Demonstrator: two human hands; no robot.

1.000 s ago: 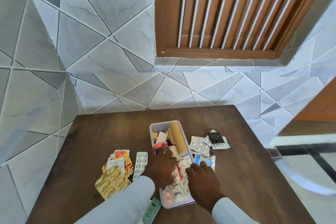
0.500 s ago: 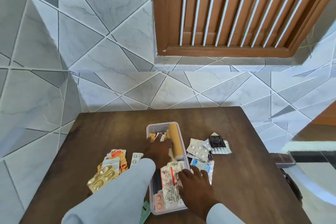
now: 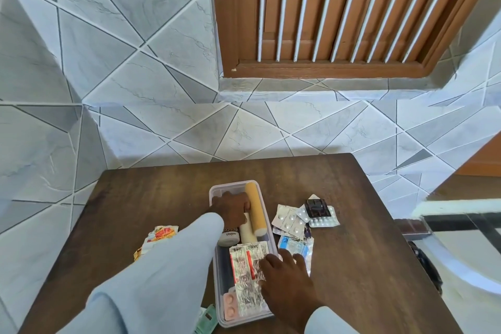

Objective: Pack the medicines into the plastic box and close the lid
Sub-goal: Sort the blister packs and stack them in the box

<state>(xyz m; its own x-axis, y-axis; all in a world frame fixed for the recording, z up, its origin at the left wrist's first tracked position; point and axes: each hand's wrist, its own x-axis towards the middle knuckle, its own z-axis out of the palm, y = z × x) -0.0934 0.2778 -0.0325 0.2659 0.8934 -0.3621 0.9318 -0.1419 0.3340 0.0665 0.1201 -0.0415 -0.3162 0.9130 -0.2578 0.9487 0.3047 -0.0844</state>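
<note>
The clear plastic box (image 3: 217, 260) sits open mid-table on the dark wood table (image 3: 352, 266), holding a tan roll (image 3: 254, 209), a white bottle (image 3: 229, 236) with print too blurred to read, and crinkled foil strips (image 3: 248, 274) with red and black lettering. The left hand (image 3: 230, 209) reaches into the far end, fingers seemingly flat on the contents; the right hand (image 3: 284, 279) presses spread fingers on the foil strips. Loose blister packs (image 3: 291, 221) lie just right of the box, yellow sachets (image 3: 160, 234) to its left.
</note>
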